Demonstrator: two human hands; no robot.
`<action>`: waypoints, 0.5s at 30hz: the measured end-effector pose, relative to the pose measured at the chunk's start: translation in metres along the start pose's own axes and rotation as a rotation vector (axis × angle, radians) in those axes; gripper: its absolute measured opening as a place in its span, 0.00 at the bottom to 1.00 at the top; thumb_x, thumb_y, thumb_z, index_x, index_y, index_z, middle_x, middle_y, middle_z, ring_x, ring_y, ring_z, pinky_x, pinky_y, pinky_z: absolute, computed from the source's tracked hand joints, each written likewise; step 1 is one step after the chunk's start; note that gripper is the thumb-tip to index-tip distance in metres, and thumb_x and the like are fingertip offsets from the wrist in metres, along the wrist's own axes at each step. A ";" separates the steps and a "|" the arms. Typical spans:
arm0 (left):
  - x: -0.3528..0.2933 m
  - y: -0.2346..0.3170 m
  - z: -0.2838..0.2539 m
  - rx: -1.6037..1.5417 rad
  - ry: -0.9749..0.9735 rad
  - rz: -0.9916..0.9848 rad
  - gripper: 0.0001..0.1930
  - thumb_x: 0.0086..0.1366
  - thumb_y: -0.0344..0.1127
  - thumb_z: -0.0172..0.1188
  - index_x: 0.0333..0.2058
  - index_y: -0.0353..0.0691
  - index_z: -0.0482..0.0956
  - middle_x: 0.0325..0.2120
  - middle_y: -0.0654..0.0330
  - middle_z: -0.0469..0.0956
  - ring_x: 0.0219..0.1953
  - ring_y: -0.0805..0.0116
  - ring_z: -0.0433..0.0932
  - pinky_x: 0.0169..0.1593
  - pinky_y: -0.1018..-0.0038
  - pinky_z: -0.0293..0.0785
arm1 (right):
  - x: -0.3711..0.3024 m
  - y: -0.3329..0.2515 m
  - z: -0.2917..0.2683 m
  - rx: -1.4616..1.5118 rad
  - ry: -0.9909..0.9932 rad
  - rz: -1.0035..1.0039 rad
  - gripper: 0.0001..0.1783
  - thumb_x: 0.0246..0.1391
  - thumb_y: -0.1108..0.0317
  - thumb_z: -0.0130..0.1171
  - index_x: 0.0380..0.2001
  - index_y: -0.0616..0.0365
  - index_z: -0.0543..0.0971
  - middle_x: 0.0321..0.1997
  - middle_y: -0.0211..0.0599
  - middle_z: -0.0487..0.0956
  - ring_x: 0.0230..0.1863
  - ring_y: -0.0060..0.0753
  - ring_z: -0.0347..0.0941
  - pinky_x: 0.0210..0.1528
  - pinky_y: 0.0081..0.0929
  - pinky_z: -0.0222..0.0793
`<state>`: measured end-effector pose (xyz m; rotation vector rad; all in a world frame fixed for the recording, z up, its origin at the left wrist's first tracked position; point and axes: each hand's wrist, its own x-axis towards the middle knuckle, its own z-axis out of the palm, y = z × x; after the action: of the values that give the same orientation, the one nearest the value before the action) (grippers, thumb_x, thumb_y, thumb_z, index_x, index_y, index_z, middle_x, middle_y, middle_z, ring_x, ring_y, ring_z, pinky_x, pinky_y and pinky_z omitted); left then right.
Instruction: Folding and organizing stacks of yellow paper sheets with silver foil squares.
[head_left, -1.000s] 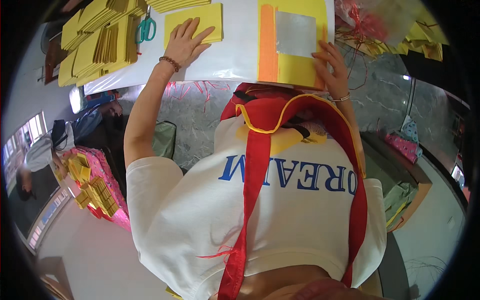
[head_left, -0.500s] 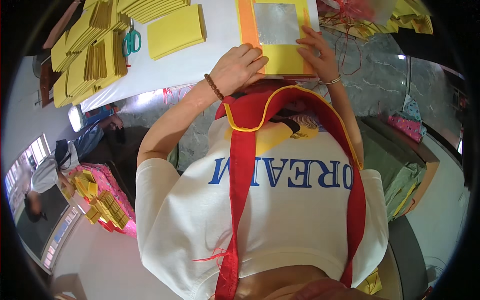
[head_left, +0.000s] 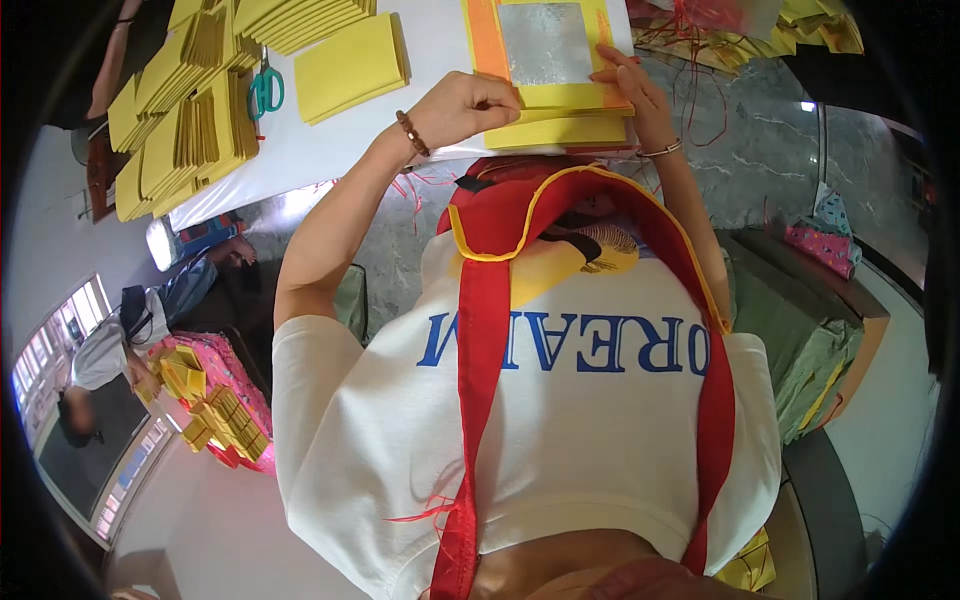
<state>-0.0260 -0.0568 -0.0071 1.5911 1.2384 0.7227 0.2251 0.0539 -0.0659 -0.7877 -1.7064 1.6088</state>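
Observation:
A yellow paper sheet with orange side bands and a silver foil square [head_left: 547, 45] lies in front of me, on what looks like a stack of paper. Its near edge appears turned up, and a plain yellow strip [head_left: 560, 132] shows on the near side. My left hand [head_left: 468, 110] is closed in a pinch at the sheet's near left corner; the fingertips are partly hidden. Along the right edge, my right hand [head_left: 640, 97] lies with its fingers stretched out over the paper. Left of the sheet lies a folded yellow paper bundle [head_left: 350, 68].
Teal-handled scissors [head_left: 266, 92] lie beside piled yellow paper bundles [head_left: 190, 120] on the white-covered table [head_left: 315, 150]. Red strings [head_left: 692, 75] hang at the right. Far left, another person [head_left: 100, 350] is by a pink-covered surface [head_left: 240, 375] holding yellow paper pieces.
My left hand has shifted left and its fingers have curled into a pinch. The sheet's near edge has moved away from me, exposing the yellow strip. My right hand stays at the right edge.

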 end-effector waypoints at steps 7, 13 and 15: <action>0.010 -0.011 -0.008 -0.208 -0.086 -0.137 0.08 0.55 0.32 0.56 0.31 0.33 0.79 0.22 0.65 0.75 0.24 0.79 0.70 0.29 0.80 0.67 | 0.001 0.002 0.000 -0.040 0.022 0.014 0.21 0.62 0.58 0.42 0.49 0.63 0.73 0.51 0.35 0.75 0.52 0.24 0.66 0.58 0.23 0.55; 0.016 -0.008 -0.014 -0.218 -0.139 -0.213 0.08 0.55 0.32 0.56 0.28 0.33 0.78 0.19 0.67 0.72 0.22 0.81 0.67 0.27 0.81 0.65 | 0.002 0.004 -0.007 0.002 -0.045 -0.096 0.19 0.61 0.60 0.43 0.40 0.62 0.79 0.59 0.37 0.67 0.57 0.30 0.63 0.59 0.24 0.54; 0.017 -0.010 -0.016 -0.240 -0.138 -0.224 0.08 0.55 0.32 0.55 0.27 0.33 0.78 0.19 0.67 0.72 0.21 0.82 0.67 0.26 0.81 0.65 | 0.004 -0.002 -0.007 -0.128 -0.123 -0.090 0.14 0.56 0.65 0.50 0.42 0.58 0.78 0.60 0.37 0.67 0.60 0.34 0.60 0.60 0.27 0.53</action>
<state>-0.0385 -0.0354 -0.0120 1.2620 1.1601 0.5836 0.2285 0.0614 -0.0633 -0.6747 -1.9202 1.5260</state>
